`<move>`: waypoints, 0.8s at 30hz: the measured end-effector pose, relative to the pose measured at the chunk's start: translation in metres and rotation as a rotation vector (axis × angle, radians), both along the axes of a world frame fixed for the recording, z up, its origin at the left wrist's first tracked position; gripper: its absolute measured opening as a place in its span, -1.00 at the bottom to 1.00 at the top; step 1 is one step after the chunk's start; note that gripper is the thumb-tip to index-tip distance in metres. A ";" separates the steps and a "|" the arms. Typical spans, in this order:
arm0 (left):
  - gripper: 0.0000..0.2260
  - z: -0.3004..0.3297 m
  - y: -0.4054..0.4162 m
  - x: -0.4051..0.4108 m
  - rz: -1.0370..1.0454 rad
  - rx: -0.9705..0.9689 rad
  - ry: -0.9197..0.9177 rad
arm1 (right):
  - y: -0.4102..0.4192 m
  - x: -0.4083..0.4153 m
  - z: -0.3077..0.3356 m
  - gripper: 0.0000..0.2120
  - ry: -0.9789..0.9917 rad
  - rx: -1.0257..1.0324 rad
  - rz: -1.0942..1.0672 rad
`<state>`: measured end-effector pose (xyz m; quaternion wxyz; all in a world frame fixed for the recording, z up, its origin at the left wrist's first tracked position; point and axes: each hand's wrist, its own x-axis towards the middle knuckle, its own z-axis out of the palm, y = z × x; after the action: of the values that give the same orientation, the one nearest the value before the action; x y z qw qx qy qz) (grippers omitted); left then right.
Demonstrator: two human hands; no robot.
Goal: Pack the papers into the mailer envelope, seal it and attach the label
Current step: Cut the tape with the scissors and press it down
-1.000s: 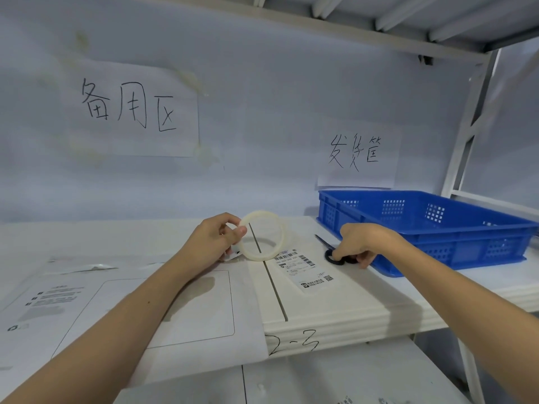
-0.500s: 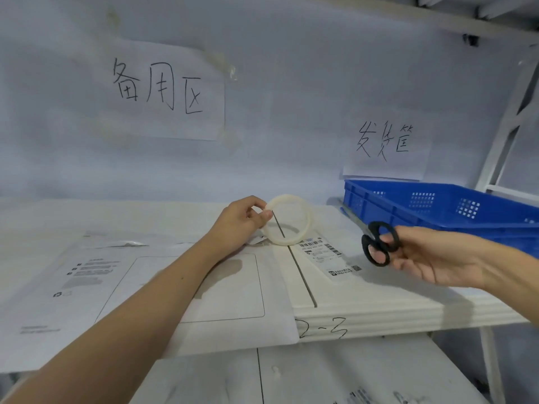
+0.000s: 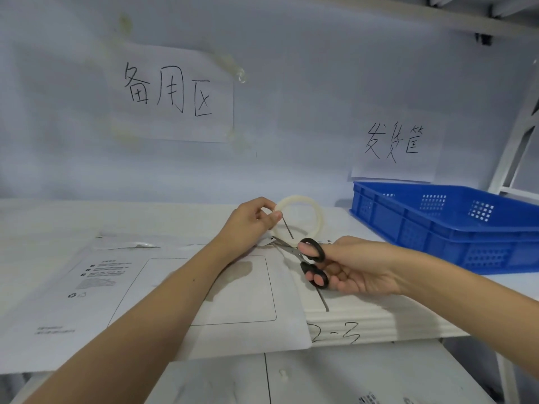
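Observation:
A white mailer envelope [image 3: 140, 290] lies flat on the shelf, its printed side up. My left hand [image 3: 248, 225] pinches the rim of a pale tape roll [image 3: 315, 212] held upright just past the envelope's far right corner. My right hand [image 3: 353, 268] grips black-handled scissors [image 3: 310, 258], fingers through the loops. The blades point left toward the tape below my left hand. The shipping label is hidden behind my right hand; only its top edge [image 3: 328, 242] shows.
A blue plastic crate [image 3: 437, 225] stands at the right on the shelf. Two handwritten paper signs [image 3: 172, 91] hang on the back wall. The shelf front edge [image 3: 364, 325] bears the marking 2-3. A lower shelf [image 3: 320, 377] shows underneath.
My right hand picked the scissors up from beside the crate and brought them left to the tape under my left hand. The left hand kept hold of the roll.

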<state>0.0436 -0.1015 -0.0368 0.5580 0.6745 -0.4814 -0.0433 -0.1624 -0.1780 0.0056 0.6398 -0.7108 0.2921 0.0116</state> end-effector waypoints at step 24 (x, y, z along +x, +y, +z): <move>-0.86 0.002 -0.001 -0.001 -0.051 -0.025 0.054 | 0.011 0.014 -0.004 -0.67 -0.093 -0.170 -0.020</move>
<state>0.0422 -0.1024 -0.0349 0.5780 0.6535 -0.4837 -0.0698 -0.1481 -0.1667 0.0015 0.5901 -0.7593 0.2693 -0.0525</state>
